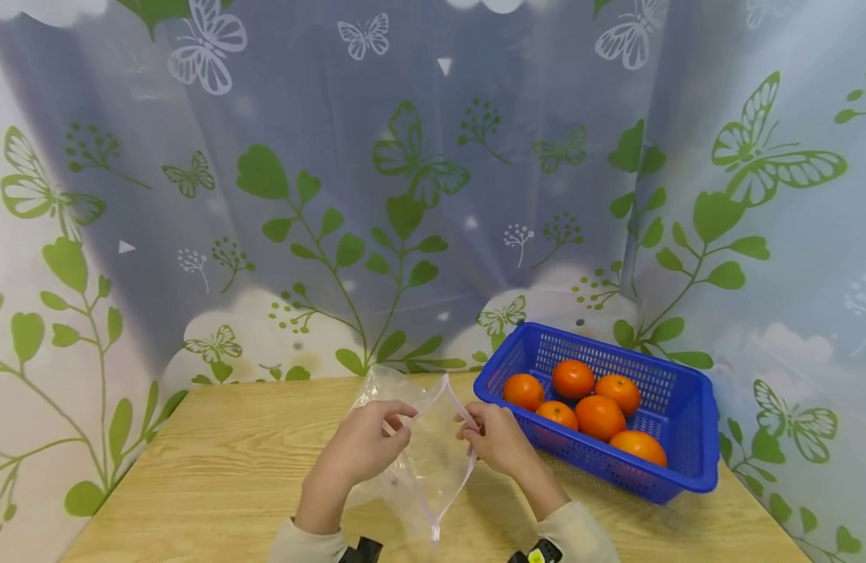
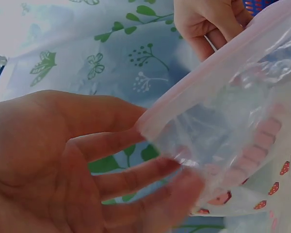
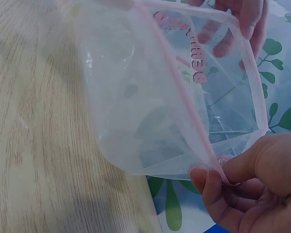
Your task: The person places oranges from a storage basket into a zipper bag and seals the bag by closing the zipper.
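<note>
2 thumb-and-finger pinches, by left hand [image 1: 363, 446] and right hand [image 1: 505, 442], hold the clear bag [image 1: 427, 469] by facing rims above the desk [image 1: 243, 461], presumably to spread it, beside the basket [image 1: 686, 426] near the back-right corner.

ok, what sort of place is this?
Looks like an indoor tabletop setup, possibly a home or staged corner; can't tell which. Signs: a wood-grain table, a butterfly-print curtain hung behind it, and a blue basket of orange fruit.

You see soft light, a faint shadow below the basket [image 1: 581, 449] near the right of the tabletop [image 1: 229, 469], glints on the bag [image 3: 126, 97], and blurred left fingertips [image 2: 186, 189].
</note>
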Demonstrator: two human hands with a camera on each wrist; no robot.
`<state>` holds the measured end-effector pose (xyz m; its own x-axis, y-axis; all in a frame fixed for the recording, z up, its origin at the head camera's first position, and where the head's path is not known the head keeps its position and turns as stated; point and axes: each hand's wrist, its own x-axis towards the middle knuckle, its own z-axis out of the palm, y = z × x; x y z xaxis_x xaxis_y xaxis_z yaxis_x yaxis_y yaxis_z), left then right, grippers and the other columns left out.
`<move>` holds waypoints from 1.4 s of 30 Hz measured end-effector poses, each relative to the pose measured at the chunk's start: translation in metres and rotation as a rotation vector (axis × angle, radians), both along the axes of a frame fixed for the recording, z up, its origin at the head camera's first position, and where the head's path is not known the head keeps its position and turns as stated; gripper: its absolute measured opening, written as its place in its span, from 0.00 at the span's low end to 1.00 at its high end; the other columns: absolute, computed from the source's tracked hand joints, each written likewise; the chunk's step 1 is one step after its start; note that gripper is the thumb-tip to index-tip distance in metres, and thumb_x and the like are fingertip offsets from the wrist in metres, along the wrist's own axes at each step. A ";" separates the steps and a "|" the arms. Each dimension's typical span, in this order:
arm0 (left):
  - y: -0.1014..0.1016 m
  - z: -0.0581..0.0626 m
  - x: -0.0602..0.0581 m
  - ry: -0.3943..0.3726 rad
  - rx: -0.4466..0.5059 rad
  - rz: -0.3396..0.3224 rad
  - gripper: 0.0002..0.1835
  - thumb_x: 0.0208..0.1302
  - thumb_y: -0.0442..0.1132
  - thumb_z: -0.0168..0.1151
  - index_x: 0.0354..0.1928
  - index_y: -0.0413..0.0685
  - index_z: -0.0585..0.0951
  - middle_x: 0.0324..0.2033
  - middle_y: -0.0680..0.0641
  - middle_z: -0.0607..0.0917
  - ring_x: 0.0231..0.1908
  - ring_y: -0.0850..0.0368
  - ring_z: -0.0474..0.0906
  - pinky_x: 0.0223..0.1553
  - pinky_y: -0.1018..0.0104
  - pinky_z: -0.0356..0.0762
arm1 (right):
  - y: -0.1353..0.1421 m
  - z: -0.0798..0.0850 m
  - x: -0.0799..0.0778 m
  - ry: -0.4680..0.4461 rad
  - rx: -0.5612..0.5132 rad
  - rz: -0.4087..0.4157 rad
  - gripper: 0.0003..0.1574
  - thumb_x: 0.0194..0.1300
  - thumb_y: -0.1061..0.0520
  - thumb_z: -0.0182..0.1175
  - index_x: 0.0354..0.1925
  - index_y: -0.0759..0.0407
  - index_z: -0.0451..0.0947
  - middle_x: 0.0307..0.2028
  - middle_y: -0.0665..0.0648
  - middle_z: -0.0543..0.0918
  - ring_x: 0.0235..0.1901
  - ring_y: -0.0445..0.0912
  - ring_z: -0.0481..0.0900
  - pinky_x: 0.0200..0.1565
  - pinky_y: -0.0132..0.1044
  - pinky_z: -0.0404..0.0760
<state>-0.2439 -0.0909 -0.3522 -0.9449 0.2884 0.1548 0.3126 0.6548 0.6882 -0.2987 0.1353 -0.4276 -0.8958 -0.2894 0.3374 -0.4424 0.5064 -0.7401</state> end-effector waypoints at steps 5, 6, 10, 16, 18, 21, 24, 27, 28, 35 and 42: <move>0.002 -0.004 -0.004 -0.047 0.083 -0.063 0.18 0.68 0.31 0.58 0.58 0.43 0.83 0.43 0.40 0.86 0.23 0.56 0.82 0.21 0.67 0.80 | -0.001 -0.001 -0.001 0.004 0.016 -0.001 0.09 0.63 0.75 0.60 0.41 0.69 0.82 0.30 0.63 0.89 0.20 0.40 0.80 0.21 0.26 0.79; 0.002 -0.004 -0.005 -0.052 0.091 -0.065 0.18 0.67 0.30 0.58 0.57 0.43 0.83 0.43 0.39 0.86 0.23 0.56 0.82 0.21 0.67 0.80 | -0.001 -0.001 -0.001 -0.003 0.017 -0.002 0.09 0.63 0.75 0.60 0.41 0.69 0.82 0.30 0.64 0.89 0.20 0.40 0.80 0.21 0.26 0.79; 0.005 -0.007 -0.006 -0.067 0.119 -0.071 0.18 0.65 0.29 0.57 0.55 0.40 0.84 0.41 0.39 0.86 0.22 0.55 0.82 0.21 0.66 0.82 | -0.001 -0.001 -0.002 0.004 0.015 -0.004 0.09 0.64 0.74 0.61 0.42 0.68 0.82 0.30 0.65 0.88 0.20 0.41 0.81 0.22 0.26 0.79; 0.008 -0.007 -0.009 -0.057 0.121 -0.034 0.22 0.64 0.29 0.56 0.61 0.41 0.80 0.38 0.42 0.84 0.19 0.56 0.80 0.21 0.66 0.83 | -0.001 0.002 -0.004 0.063 -0.030 -0.091 0.07 0.66 0.70 0.64 0.42 0.64 0.83 0.33 0.64 0.89 0.23 0.43 0.84 0.25 0.26 0.81; 0.008 -0.007 -0.010 -0.062 0.114 -0.026 0.24 0.64 0.29 0.56 0.62 0.41 0.79 0.38 0.42 0.84 0.20 0.55 0.80 0.22 0.65 0.84 | -0.001 0.003 -0.004 0.075 -0.043 -0.114 0.07 0.66 0.69 0.65 0.42 0.64 0.85 0.33 0.63 0.89 0.24 0.42 0.83 0.25 0.26 0.81; 0.008 -0.008 -0.010 -0.093 0.130 -0.032 0.22 0.65 0.29 0.57 0.61 0.40 0.80 0.38 0.41 0.83 0.22 0.54 0.81 0.23 0.63 0.85 | -0.001 0.003 -0.004 0.078 -0.039 -0.120 0.06 0.65 0.69 0.65 0.40 0.63 0.86 0.31 0.62 0.89 0.22 0.40 0.82 0.24 0.27 0.80; 0.008 -0.010 -0.011 -0.120 0.159 -0.045 0.20 0.65 0.30 0.59 0.59 0.38 0.81 0.39 0.40 0.83 0.26 0.51 0.82 0.23 0.62 0.86 | -0.002 0.003 -0.004 0.079 -0.024 -0.108 0.05 0.65 0.69 0.66 0.39 0.63 0.85 0.30 0.62 0.88 0.21 0.40 0.81 0.23 0.27 0.79; 0.008 -0.011 -0.011 -0.131 0.184 -0.050 0.19 0.65 0.29 0.59 0.58 0.37 0.81 0.39 0.39 0.83 0.29 0.49 0.82 0.23 0.61 0.86 | -0.002 0.002 -0.004 0.084 -0.015 -0.100 0.05 0.65 0.70 0.66 0.38 0.63 0.85 0.30 0.62 0.88 0.21 0.40 0.81 0.23 0.26 0.79; 0.008 -0.012 -0.011 -0.132 0.190 -0.050 0.18 0.65 0.29 0.59 0.58 0.36 0.81 0.39 0.39 0.83 0.29 0.48 0.83 0.23 0.61 0.86 | -0.002 0.002 -0.004 0.086 -0.013 -0.099 0.05 0.64 0.70 0.66 0.38 0.63 0.85 0.30 0.62 0.88 0.21 0.40 0.81 0.23 0.26 0.79; 0.007 -0.015 -0.014 -0.137 0.225 -0.056 0.16 0.64 0.29 0.59 0.54 0.32 0.81 0.39 0.37 0.82 0.32 0.45 0.83 0.24 0.61 0.87 | -0.001 0.001 -0.004 0.061 -0.006 -0.092 0.07 0.64 0.71 0.65 0.41 0.65 0.85 0.29 0.60 0.87 0.22 0.41 0.82 0.24 0.26 0.80; 0.009 -0.018 -0.015 -0.154 0.256 -0.025 0.11 0.67 0.31 0.58 0.48 0.34 0.80 0.39 0.37 0.82 0.31 0.45 0.83 0.23 0.58 0.87 | 0.000 0.001 -0.004 0.037 -0.010 -0.071 0.09 0.64 0.71 0.64 0.43 0.66 0.84 0.31 0.61 0.88 0.25 0.44 0.86 0.25 0.24 0.82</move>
<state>-0.2589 -0.0824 -0.3705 -0.9560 0.2818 0.0810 0.2057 0.4474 0.8703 -0.3031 0.1357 -0.4271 -0.9009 -0.2217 0.3731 -0.4324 0.5304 -0.7292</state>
